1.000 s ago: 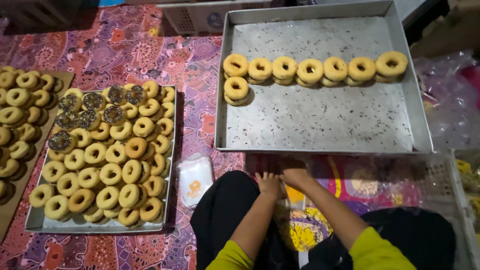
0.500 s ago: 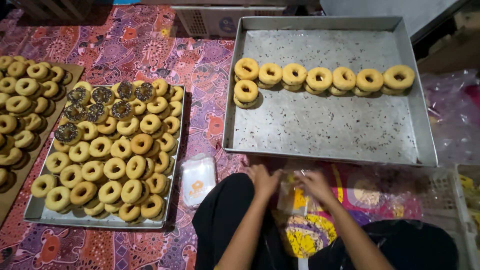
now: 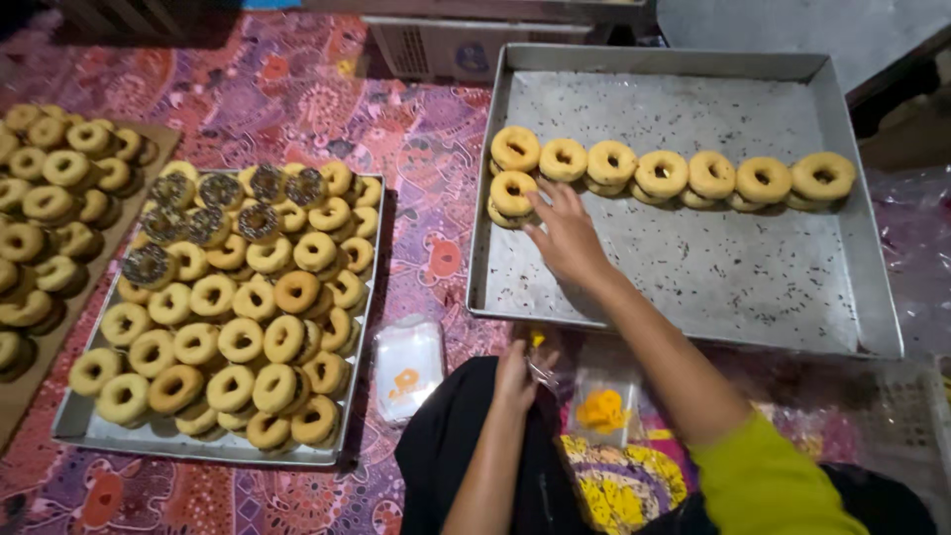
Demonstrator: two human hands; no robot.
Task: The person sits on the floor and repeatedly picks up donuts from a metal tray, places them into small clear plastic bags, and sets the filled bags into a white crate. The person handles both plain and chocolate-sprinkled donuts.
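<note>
The large metal tray [image 3: 693,267] is bare below its single row of doughnuts [image 3: 684,173], giving open passage. The smaller tray [image 3: 69,421] is packed full; a plastic packet [image 3: 408,365] lies between trays.

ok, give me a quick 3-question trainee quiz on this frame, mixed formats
1. True or false: the right hand reaches into the big metal tray beside the second-row doughnut.
2. Multiple choice: the left hand is at
A. the full doughnut tray
B. a clear plastic bag near the lap
C. the wooden board
3. Fill in: the doughnuts with dark sprinkles sit at the ___ end of the full doughnut tray.

Key: 1 true; 2 B; 3 far
</note>
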